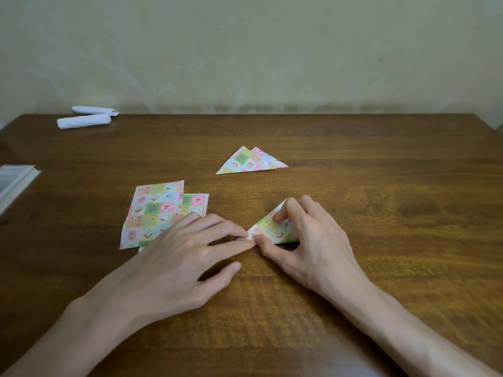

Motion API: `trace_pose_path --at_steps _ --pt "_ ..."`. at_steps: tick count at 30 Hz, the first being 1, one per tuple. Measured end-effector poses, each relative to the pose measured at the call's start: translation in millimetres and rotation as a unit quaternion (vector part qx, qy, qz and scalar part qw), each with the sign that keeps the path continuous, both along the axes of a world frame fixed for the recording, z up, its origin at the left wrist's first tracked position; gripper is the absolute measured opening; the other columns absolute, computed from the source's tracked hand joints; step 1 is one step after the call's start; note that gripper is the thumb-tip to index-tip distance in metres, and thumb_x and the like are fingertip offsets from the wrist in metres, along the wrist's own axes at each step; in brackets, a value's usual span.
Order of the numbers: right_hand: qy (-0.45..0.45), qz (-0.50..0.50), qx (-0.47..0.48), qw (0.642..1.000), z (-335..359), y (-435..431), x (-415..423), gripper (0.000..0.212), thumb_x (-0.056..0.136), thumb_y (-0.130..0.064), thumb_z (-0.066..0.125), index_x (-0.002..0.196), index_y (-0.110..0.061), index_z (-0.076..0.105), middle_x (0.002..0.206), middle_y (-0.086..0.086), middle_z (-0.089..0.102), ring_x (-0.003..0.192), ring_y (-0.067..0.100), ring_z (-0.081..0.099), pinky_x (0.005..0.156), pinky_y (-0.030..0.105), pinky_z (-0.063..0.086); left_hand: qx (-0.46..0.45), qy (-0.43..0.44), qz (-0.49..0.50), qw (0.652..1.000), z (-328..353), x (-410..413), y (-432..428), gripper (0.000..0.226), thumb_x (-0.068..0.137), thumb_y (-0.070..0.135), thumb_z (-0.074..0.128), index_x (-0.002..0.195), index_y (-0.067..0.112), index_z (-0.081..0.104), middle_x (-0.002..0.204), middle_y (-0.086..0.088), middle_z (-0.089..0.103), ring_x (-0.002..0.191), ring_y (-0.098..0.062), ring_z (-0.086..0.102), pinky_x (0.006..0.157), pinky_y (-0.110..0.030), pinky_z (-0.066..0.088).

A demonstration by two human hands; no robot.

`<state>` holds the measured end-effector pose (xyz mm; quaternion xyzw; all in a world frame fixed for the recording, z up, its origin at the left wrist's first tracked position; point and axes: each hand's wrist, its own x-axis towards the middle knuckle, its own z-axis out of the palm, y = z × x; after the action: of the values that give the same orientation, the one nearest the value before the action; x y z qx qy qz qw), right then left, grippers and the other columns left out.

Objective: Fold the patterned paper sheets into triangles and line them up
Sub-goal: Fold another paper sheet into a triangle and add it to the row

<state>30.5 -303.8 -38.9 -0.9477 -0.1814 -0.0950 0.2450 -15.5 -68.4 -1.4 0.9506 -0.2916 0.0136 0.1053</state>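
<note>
Paper triangle [273, 227], apparently flat, under both hands [174, 257] [315, 240]

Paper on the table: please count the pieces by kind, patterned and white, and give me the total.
Finished triangles: 2, overlapping
Triangle being folded: 1
Flat patterned sheets: 2 visible, perhaps more beneath
White paper rolls: 2
Total: 7 visible pieces

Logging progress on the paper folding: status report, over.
Left hand pressing corner of triangle in work, right hand gripping it. Two finished triangles beyond, two flat sheets waiting left. Nothing in the way.
</note>
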Motion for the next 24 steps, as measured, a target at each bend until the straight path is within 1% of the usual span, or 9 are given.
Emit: trace_pose_path --at_steps 2,4,7,11,13,16,20,22,24 --pt "-0.011 0.0 -0.004 1.0 0 0 -1 0.048 0.077 -0.075 0.051 0.099 -0.032 0.051 0.096 -0.014 0.047 0.095 0.014 0.053 0.072 0.029 0.037 0.003 -0.002 0.0 1.0 0 -1 0 0.045 0.105 0.051 0.04 0.149 0.043 0.05 0.14 0.029 0.049 0.131 0.004 0.044 0.103 -0.027 0.043" --pt "-0.009 -0.001 0.003 1.0 0 -3 0 0.048 0.077 -0.074 0.053 0.099 -0.032 0.054 0.096 -0.015 0.047 0.094 0.013 0.053 0.072 0.03 0.041 0.004 -0.008 0.0 1.0 1 0 -1 0.044 0.105 0.048 0.042 0.147 0.042 0.053 0.137 0.029 0.051 0.128 0.004 0.045 0.102 -0.027 0.044" --pt "-0.018 -0.002 0.024 1.0 -2 -8 1 0.048 0.075 -0.075 0.056 0.099 -0.034 0.06 0.098 -0.014 0.048 0.094 0.014 0.046 0.078 0.033 0.048 0.0 -0.012 0.003 1.0 3 1 -5 0.041 0.104 0.047 0.042 0.141 0.041 0.06 0.134 0.027 0.053 0.126 0.003 0.047 0.1 -0.028 0.045" --pt "-0.027 -0.007 0.016 0.999 -2 -8 2 0.049 0.076 -0.075 0.056 0.1 -0.033 0.061 0.098 -0.013 0.046 0.094 0.014 0.041 0.083 0.036 0.046 0.002 -0.026 0.001 1.0 2 -1 -7 0.04 0.102 0.044 0.045 0.136 0.036 0.064 0.141 0.024 0.051 0.132 0.0 0.044 0.104 -0.025 0.038" --pt "-0.019 -0.003 0.012 1.0 -1 -9 2 0.048 0.076 -0.075 0.055 0.101 -0.035 0.061 0.1 -0.014 0.045 0.094 0.013 0.04 0.083 0.035 0.045 -0.001 -0.025 0.001 1.0 1 -1 -8 0.039 0.101 0.043 0.047 0.135 0.035 0.064 0.14 0.025 0.052 0.131 0.002 0.044 0.105 -0.025 0.037" --pt "0.012 0.007 0.023 1.0 2 -13 4 0.047 0.073 -0.073 0.051 0.103 -0.039 0.063 0.103 -0.016 0.045 0.096 0.009 0.038 0.087 0.032 0.044 0.004 -0.013 0.006 1.0 1 0 -8 0.04 0.102 0.048 0.043 0.138 0.039 0.059 0.137 0.028 0.051 0.129 0.005 0.044 0.104 -0.025 0.041" --pt "0.027 0.016 0.027 0.999 5 -14 4 0.047 0.073 -0.073 0.051 0.104 -0.04 0.063 0.105 -0.016 0.046 0.097 0.01 0.039 0.089 0.031 0.042 0.027 0.008 0.007 1.0 2 -3 -12 0.045 0.106 0.055 0.035 0.15 0.047 0.039 0.14 0.031 0.041 0.131 0.005 0.037 0.105 -0.024 0.036" --pt "0.036 0.023 0.029 0.999 7 -15 4 0.042 0.075 -0.069 0.059 0.107 -0.041 0.063 0.104 -0.017 0.044 0.098 0.01 0.039 0.088 0.028 0.04 0.039 0.007 0.012 0.999 1 -6 -15 0.049 0.107 0.058 0.029 0.154 0.048 0.032 0.139 0.03 0.037 0.13 0.004 0.035 0.105 -0.024 0.033" --pt "0.063 0.036 0.036 0.997 12 -20 6 0.039 0.08 -0.058 0.07 0.115 -0.043 0.062 0.105 -0.02 0.042 0.102 0.007 0.039 0.089 0.023 0.037 0.043 0.002 0.02 0.999 1 -9 -19 0.05 0.108 0.06 0.023 0.156 0.048 0.029 0.137 0.028 0.036 0.128 0.004 0.033 0.104 -0.024 0.029"
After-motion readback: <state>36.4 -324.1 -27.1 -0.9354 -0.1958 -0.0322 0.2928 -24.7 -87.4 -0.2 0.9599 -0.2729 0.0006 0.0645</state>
